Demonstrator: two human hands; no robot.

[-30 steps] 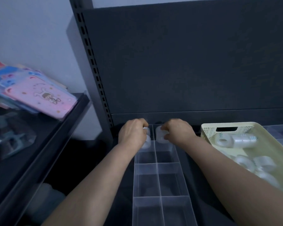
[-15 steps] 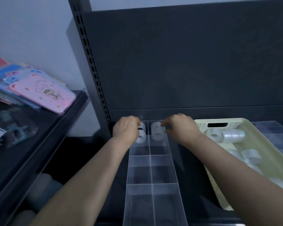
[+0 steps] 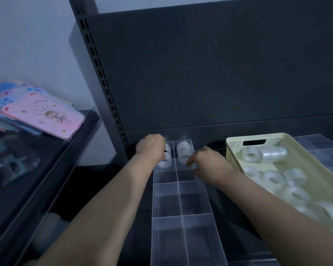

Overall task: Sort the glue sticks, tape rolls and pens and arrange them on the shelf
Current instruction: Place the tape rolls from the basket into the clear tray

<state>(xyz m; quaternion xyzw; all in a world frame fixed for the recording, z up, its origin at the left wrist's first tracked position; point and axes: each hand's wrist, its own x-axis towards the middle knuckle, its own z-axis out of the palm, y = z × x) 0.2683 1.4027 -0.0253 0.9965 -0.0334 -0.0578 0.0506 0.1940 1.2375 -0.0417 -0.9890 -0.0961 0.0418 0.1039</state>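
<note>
translucent tape rolls in two rear cells of clear organizer, others loose in cream basket

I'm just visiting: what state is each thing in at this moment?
Clear divided box: far two compartments hold tape, the nearer ones empty.
Boxed tape rolls: two show in each far compartment.
Yellow basket: many loose tape rolls inside.
Left hand: on the far-left rolls, grip hidden.
Right hand: fingers curled beside the far-right rolls, grip unclear.
</note>
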